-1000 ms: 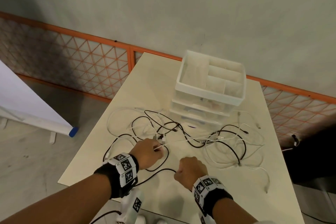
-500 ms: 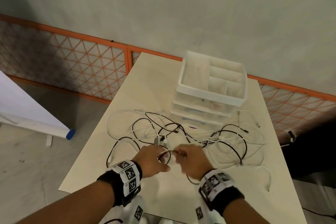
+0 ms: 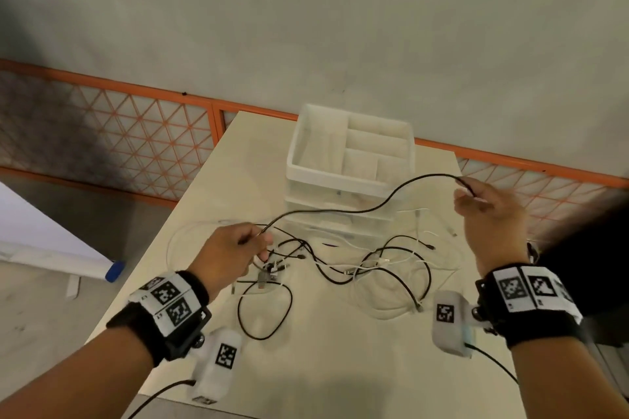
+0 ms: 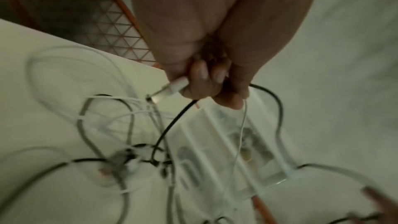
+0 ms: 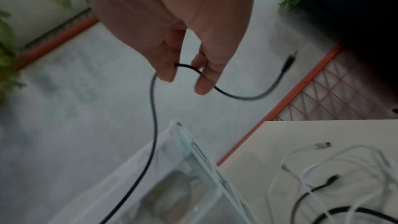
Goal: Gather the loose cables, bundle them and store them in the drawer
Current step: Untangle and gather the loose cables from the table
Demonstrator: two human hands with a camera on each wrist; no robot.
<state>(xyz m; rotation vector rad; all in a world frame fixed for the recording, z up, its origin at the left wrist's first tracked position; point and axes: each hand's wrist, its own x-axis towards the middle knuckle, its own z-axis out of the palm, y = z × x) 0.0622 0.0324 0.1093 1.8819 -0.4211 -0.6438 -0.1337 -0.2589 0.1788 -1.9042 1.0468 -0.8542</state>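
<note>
A black cable (image 3: 326,211) hangs in the air between my two hands, in front of the white plastic drawer unit (image 3: 340,177). My left hand (image 3: 258,241) grips one stretch of it above the cable tangle (image 3: 374,265). In the left wrist view that hand (image 4: 206,81) also holds a white connector (image 4: 177,86) alongside the black cable (image 4: 170,125). My right hand (image 3: 471,190) is raised at the right. In the right wrist view it (image 5: 185,76) pinches the black cable (image 5: 153,117) near its free plug (image 5: 288,62). The drawers look closed.
Black and white cables lie looped across the beige table (image 3: 340,367), in front of and right of the drawer unit. An orange mesh fence (image 3: 136,133) runs behind the table. A white board with a blue cap (image 3: 114,270) stands on the left, and a dark object (image 3: 595,248) on the right.
My hands were together at the front of the tangle. My right hand has drawn the black cable up and far to the right, while my left hand has lifted a little, still holding it.
</note>
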